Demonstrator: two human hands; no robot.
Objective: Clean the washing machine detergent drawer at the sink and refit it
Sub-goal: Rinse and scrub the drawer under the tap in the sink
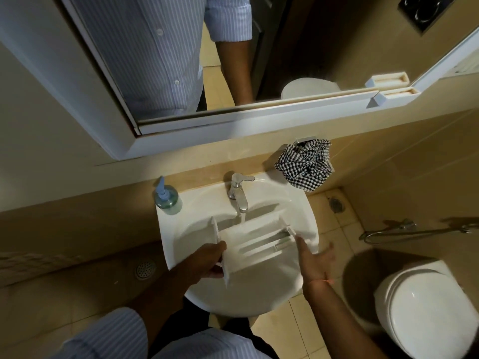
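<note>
1. Soap bottle (167, 199) stands on the rim of the sink (305, 203), left of the tap (238, 193).
2. Left hand (207, 263) has its grip clamped on the left end of the drawer (254, 244), fingers curled round the front panel, holding it over the sink bowl.
3. The drawer lies across the bowl, just below the tap spout, compartments facing up. Water seems to run from the tap onto its back edge, though the stream is thin and blurred.
4. Right hand (311, 257) is at the drawer's right end with fingers straight and spread, grip apart; whether a fingertip touches the drawer I cannot tell.
5. A checked cloth (305, 164) hangs on the wall, up and right of the tap.
6. Progress, as I judge it: the drawer is out of the machine and at the sink, and rinsing looks just under way. Scrubbing, drying and refitting are all left.
7. Hard to make out: any residue in the compartments, the drawer's underside and the sink drain. The washing machine is not in view.
</note>
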